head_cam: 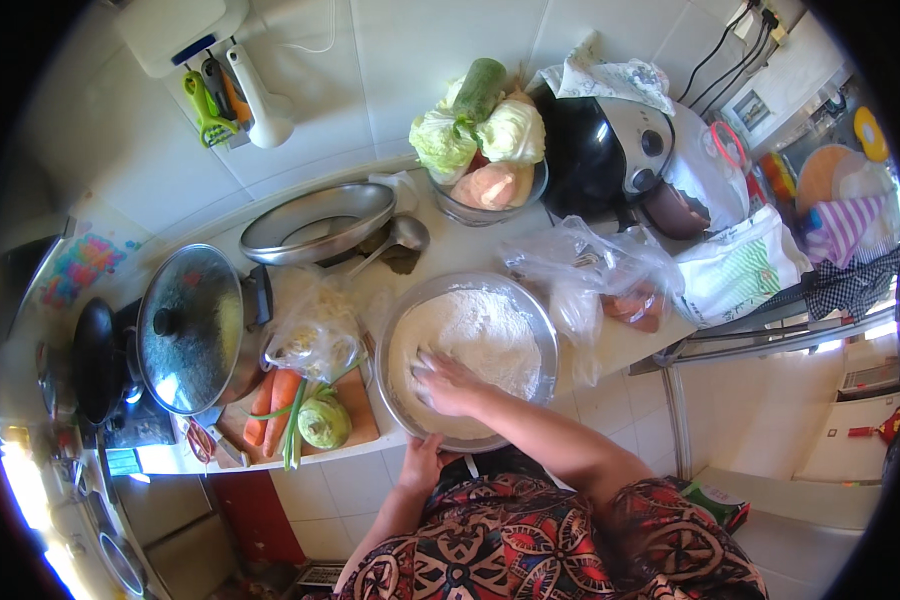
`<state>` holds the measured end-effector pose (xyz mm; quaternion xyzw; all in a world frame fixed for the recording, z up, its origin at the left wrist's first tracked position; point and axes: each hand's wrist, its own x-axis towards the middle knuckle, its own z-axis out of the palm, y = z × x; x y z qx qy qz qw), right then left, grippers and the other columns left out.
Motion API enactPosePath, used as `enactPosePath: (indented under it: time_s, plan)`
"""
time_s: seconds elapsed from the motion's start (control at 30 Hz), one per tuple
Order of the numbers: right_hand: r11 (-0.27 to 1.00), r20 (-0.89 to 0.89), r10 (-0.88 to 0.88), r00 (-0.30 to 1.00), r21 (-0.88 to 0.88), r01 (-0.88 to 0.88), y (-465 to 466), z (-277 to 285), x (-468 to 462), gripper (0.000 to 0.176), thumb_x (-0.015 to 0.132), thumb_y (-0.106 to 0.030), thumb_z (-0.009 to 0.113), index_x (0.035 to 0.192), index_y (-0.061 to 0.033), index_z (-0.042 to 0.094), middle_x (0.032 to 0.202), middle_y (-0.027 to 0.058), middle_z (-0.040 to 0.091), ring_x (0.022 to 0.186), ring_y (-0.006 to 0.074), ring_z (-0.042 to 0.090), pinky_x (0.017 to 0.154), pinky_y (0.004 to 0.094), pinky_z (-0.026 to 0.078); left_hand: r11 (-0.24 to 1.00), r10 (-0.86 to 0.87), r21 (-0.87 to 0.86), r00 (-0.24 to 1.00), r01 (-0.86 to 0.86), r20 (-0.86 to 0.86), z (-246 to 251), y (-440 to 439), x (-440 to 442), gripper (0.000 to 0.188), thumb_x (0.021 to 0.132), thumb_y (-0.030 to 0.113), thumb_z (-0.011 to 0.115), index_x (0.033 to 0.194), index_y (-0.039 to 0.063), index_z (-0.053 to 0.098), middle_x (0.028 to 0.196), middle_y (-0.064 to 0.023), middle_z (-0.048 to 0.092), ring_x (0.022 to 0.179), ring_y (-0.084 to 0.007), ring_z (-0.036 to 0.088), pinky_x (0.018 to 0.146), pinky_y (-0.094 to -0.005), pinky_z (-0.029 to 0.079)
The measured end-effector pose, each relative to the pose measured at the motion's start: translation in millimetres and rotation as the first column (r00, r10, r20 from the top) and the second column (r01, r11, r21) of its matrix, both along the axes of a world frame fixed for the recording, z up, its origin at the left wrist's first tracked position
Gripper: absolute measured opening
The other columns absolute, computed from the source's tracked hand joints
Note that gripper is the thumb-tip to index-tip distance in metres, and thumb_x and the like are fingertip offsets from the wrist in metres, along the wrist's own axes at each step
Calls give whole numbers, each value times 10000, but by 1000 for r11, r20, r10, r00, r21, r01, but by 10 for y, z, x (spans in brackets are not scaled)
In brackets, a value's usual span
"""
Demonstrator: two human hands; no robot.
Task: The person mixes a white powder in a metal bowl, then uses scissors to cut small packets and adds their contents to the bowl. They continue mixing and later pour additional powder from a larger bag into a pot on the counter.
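A round metal basin stands at the counter's front edge with white flour in it. My right hand reaches into the basin, its fingers spread on the flour at the left part; nothing is seen held in it. At the basin's near rim, my left hand grips the edge, with some of its fingers hidden. Left of the basin lie a wooden cutting board, carrots, green onions and a kohlrabi. A clear plastic bag of pale food rests behind them.
A lidded pan stands on the left. Behind are a metal ladle, metal pans and a glass bowl of vegetables. To the right are plastic bags, a white printed bag and a black appliance. A knife lies front left.
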<state>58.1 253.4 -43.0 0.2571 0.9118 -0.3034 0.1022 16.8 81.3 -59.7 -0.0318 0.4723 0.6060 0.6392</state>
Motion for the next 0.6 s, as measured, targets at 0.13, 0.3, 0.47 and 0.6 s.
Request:
enactPosePath:
  time_s: [0.13,0.3,0.47,0.6]
  plan:
    - [950,149,295,944,64,-307,316,37,473,431,849,-133,649,1279,-146,622,1465,175,454,1397,345,386,1127,461,370,1000,7,-8,1000,-7,6,-44,-13,8,400,960,27,451,1356,-17,427,1273,-191,587,1104,-329,639,868,-487,603]
    - [962,76,-103,992,260,80,747,-134,504,543,774,-170,733,1296,-151,588,1457,182,439,1306,375,463,1053,509,426,998,44,-33,999,-44,-9,-21,5,44,392,962,33,462,1349,-24,445,1288,-193,582,1122,-343,630,873,-499,596]
    - [961,-47,-198,979,186,204,356,-307,68,591,827,-275,709,1353,-98,506,1507,193,340,1350,426,390,1068,517,410,1000,13,15,1000,-14,17,78,2,16,407,951,26,461,1357,7,448,1278,-173,589,1124,-351,627,887,-535,579]
    - [988,9,52,999,146,-53,38,-114,98,379,862,-207,621,1212,-62,620,1431,199,446,1313,389,458,1054,482,429,997,4,73,999,-7,33,71,-10,-20,413,940,18,447,1353,19,453,1263,-173,592,1118,-351,629,885,-546,577]
